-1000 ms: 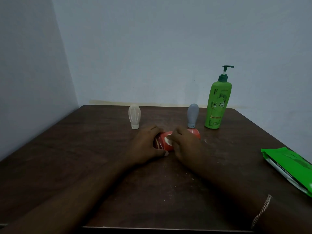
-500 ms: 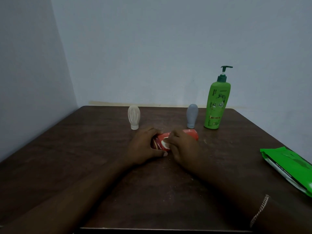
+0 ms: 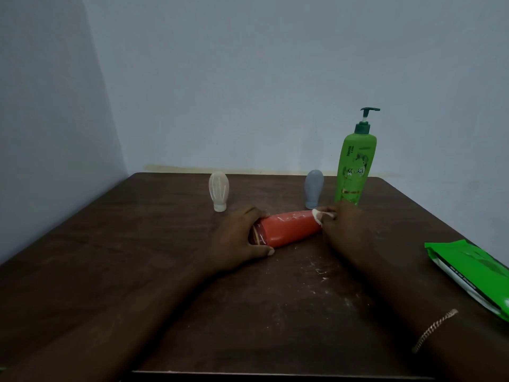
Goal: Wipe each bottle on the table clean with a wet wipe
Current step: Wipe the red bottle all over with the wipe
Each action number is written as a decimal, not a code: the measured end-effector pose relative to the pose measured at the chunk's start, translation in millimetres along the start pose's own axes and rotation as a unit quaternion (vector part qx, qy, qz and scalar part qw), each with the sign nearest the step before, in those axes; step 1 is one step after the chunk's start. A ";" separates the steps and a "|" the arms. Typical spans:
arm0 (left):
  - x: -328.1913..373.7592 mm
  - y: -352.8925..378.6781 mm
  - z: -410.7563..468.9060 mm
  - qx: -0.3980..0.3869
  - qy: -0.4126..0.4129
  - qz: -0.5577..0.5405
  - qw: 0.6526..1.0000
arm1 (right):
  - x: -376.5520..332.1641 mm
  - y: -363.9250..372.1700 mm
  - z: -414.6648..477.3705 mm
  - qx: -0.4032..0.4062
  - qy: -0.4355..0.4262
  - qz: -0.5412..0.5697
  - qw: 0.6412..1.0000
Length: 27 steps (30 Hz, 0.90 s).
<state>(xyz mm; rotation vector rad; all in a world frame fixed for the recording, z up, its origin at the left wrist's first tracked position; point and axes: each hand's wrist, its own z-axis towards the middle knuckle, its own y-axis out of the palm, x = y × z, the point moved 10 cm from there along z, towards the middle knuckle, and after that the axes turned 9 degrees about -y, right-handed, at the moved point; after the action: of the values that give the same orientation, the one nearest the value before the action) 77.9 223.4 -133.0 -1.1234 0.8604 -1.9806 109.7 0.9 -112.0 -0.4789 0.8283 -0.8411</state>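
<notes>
A left hand (image 3: 237, 238) clamps the toppled red bottle (image 3: 286, 228) steady on the surface (image 3: 137, 244) while the right hand (image 3: 344, 224), pinching a wet wipe (image 3: 319, 215), scrubs its end.

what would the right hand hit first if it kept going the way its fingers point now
Probably the grey bottle, standing just beyond the right hand and its wipe at the red bottle's far end. The green pump bottle is close too; depth is unclear.

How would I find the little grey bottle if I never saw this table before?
Look to the far edge of the dark wooden table and find the tall green pump bottle. The grey bottle stands on its cap just left of it. It is short, plain and egg-shaped, unlike the see-through bottle further left.
</notes>
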 end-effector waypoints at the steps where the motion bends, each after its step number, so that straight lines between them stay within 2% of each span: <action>1: 3.4 -1.0 -0.7 0.004 0.011 0.007 1.000 | 6.5 -0.9 1.9 0.006 0.017 0.009 1.000; 3: 8.9 -2.4 -1.4 0.009 0.030 0.025 0.999 | 8.7 -2.0 2.5 0.005 0.024 0.010 1.000; 7: 12.8 -3.3 -3.5 0.009 0.047 0.039 0.998 | -13.8 1.9 -1.0 -0.017 -0.054 -0.024 0.998; 10: 12.6 -1.8 -3.6 0.003 0.045 0.038 0.998 | 3.7 -2.0 0.6 0.012 0.004 -0.003 1.000; 14: 13.0 -3.1 -3.4 0.004 0.046 0.034 0.998 | -18.3 5.5 -1.2 -0.002 -0.057 -0.024 0.998; 18: 13.1 -2.3 -4.0 0.004 0.044 0.032 0.999 | -2.8 -2.5 -0.6 0.020 -0.005 -0.019 1.000; 21: 11.3 -1.7 -2.9 0.006 0.039 0.032 0.999 | -32.3 6.6 -7.4 -0.006 -0.072 -0.028 0.997; 25: 8.7 -0.4 -3.5 0.006 0.030 0.031 0.999 | -83.9 26.2 -24.2 -0.069 -0.200 0.039 0.977; 27: 8.3 -0.3 -4.2 0.009 0.030 0.031 0.999 | -86.9 28.3 -23.1 -0.074 -0.212 0.043 0.974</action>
<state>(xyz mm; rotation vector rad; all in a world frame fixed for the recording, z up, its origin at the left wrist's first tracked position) 70.8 217.6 -130.9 -1.0197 0.8965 -1.9753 70.2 86.3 -105.8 -0.7196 0.5129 -0.5688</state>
